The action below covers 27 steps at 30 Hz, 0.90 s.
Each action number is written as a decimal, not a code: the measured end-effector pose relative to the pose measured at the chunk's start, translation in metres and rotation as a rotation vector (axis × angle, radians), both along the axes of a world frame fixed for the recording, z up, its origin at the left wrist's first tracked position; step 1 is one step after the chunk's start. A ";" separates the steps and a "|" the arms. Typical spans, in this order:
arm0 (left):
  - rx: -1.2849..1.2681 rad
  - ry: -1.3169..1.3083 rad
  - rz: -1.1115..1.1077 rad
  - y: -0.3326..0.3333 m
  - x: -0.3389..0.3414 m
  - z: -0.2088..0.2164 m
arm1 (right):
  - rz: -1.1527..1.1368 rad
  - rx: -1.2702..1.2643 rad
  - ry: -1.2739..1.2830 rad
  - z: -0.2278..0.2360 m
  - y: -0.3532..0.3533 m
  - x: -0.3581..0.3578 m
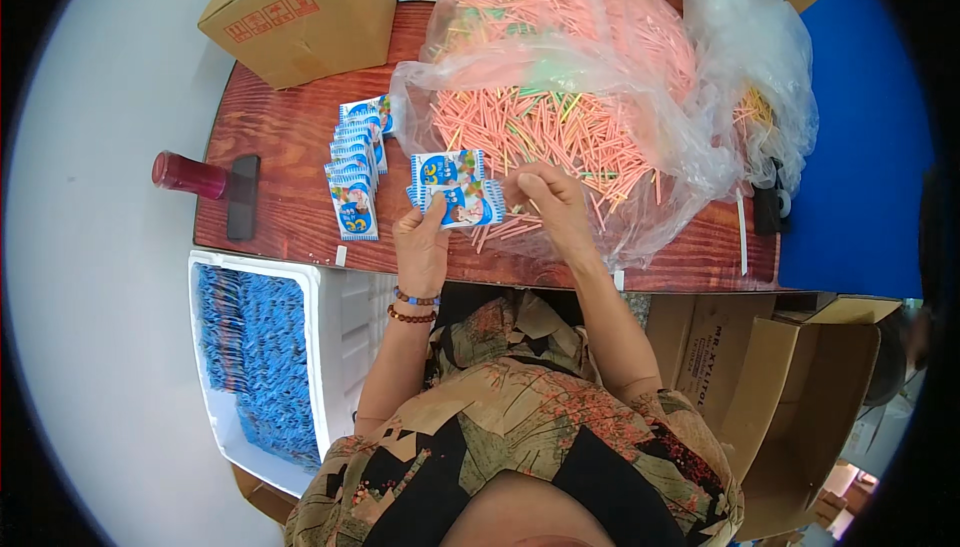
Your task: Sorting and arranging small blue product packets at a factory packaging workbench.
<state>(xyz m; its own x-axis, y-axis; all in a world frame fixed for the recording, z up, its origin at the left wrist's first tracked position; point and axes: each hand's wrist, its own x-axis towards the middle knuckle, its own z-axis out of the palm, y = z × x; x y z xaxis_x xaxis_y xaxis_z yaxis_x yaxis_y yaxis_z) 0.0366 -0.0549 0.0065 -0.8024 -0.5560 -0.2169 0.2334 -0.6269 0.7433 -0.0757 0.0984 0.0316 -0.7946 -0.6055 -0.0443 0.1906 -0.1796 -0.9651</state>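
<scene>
My left hand (423, 245), with beaded bracelets on its wrist, grips a few small blue-and-white packets (468, 209) fanned over one another above the near part of the table. Just right of them, my right hand (556, 209) has thumb and fingers drawn together in a pinch. Whatever sits between those fingertips, if anything, is too small to make out. Behind both hands, a large heap of thin pink sticks (540, 127), with some green and yellow ones, spills from a clear plastic bag (640, 232). Left of my left hand lies an overlapping row of similar packets (352, 209).
A cardboard box (310, 22) stands at the back left of the red-brown wooden table (270, 122). Nearby are a dark red bottle (190, 176) and a black phone-like slab (243, 197). Below left, a white foam box (312, 347) holds blue packets; an open carton (800, 397) sits below right.
</scene>
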 end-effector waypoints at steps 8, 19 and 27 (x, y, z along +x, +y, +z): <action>0.043 -0.010 -0.044 0.004 -0.003 -0.001 | 0.134 0.112 0.743 0.007 0.008 0.009; 0.045 -0.010 -0.121 0.017 0.004 0.003 | 0.421 0.016 0.494 -0.002 0.019 -0.002; 0.021 -0.012 0.016 0.012 0.002 -0.002 | -0.340 0.921 0.891 -0.015 0.028 -0.063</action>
<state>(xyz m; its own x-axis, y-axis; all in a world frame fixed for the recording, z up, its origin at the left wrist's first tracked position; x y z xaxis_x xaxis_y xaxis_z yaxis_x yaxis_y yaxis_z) 0.0389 -0.0431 0.0045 -0.7909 -0.5637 -0.2382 0.2348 -0.6390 0.7325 -0.1382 0.1267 0.0170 -0.8709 -0.4015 0.2835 -0.4912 0.6913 -0.5299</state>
